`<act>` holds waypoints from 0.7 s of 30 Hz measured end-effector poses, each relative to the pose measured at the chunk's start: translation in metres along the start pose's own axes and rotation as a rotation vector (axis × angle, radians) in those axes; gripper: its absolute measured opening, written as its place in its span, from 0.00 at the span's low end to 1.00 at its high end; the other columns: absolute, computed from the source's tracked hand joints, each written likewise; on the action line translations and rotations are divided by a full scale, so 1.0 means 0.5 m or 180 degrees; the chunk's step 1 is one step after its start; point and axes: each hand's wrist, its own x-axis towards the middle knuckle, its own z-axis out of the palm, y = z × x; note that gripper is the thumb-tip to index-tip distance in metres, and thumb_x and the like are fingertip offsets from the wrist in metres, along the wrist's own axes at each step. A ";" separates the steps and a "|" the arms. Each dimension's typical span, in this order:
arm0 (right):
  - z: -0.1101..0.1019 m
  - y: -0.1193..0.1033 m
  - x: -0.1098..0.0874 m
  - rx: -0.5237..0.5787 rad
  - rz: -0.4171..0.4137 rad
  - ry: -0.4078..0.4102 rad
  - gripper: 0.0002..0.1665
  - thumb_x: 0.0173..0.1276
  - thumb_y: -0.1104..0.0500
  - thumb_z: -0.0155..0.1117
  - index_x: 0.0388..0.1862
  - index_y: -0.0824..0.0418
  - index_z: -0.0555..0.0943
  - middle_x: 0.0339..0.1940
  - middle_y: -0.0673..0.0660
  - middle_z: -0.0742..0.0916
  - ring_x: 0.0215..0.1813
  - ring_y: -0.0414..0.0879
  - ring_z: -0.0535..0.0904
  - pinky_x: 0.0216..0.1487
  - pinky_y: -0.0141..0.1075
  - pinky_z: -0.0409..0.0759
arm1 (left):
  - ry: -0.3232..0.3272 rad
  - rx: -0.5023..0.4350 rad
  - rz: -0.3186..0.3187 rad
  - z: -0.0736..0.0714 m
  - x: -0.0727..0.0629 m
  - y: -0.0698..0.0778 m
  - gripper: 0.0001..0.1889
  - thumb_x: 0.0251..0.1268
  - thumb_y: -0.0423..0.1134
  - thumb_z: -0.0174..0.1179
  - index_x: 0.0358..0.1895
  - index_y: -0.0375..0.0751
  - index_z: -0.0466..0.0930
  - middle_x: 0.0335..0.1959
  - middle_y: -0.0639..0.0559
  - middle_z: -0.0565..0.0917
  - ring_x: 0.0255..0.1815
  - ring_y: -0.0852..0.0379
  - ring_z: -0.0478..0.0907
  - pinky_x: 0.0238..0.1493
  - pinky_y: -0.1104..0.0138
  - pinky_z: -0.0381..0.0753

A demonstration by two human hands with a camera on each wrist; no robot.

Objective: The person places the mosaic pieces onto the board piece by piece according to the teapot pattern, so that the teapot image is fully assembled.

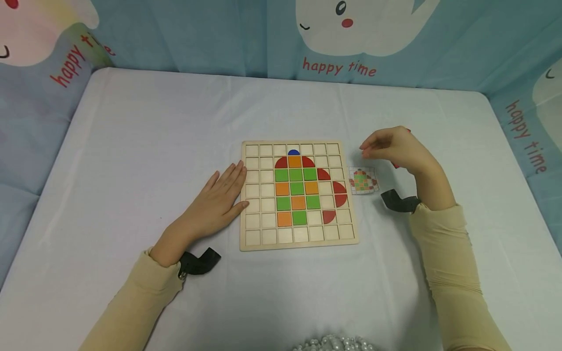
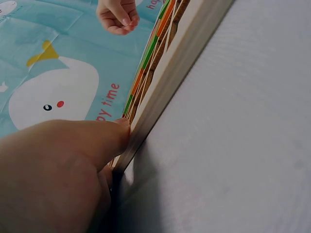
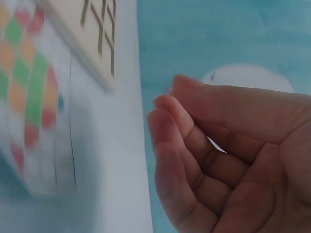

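A square wooden grid board (image 1: 263,239) lies on the table, with green and orange square tiles, red quarter-round tiles and a blue half-round tile (image 1: 293,152) in its cells. My left hand (image 1: 215,204) rests palm down at the board's left edge, fingers straight, thumb on the rim. In the left wrist view the thumb (image 2: 104,138) touches the board's side. My right hand (image 1: 397,148) is raised right of the board, thumb and fingertips together. A sliver of red at the fingertips (image 3: 165,124) suggests a small red tile, mostly hidden by them.
A small pattern card (image 1: 363,180) with a coloured grid picture lies against the board's right edge. Red pieces (image 1: 395,165) show partly from behind the right hand. A beaded white object (image 1: 333,343) sits at the near edge. A blue printed curtain hangs behind the table.
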 end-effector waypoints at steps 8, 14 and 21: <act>-0.042 0.056 0.001 -0.0185 0.0400 0.0133 0.20 0.60 0.53 0.70 0.45 0.65 0.83 0.32 0.45 0.85 0.34 0.42 0.76 0.34 0.34 0.74 | 0.0006 -0.0016 0.0000 -0.001 0.001 0.001 0.37 0.74 0.48 0.43 0.74 0.31 0.38 0.76 0.41 0.39 0.76 0.48 0.31 0.71 0.53 0.30; -0.064 0.087 -0.001 -0.0242 0.0462 0.0208 0.22 0.61 0.53 0.69 0.48 0.68 0.81 0.28 0.45 0.84 0.24 0.44 0.71 0.25 0.35 0.69 | -0.0004 -0.0014 -0.0018 0.000 0.001 0.001 0.37 0.74 0.49 0.43 0.74 0.31 0.37 0.76 0.42 0.38 0.76 0.49 0.31 0.71 0.53 0.30; -0.092 0.121 -0.015 -0.0214 0.0632 0.0327 0.23 0.61 0.51 0.69 0.48 0.66 0.81 0.29 0.42 0.84 0.32 0.46 0.75 0.37 0.37 0.71 | -0.0008 -0.0004 -0.0018 0.000 0.000 0.001 0.37 0.74 0.49 0.43 0.74 0.31 0.37 0.76 0.42 0.38 0.76 0.49 0.31 0.71 0.52 0.31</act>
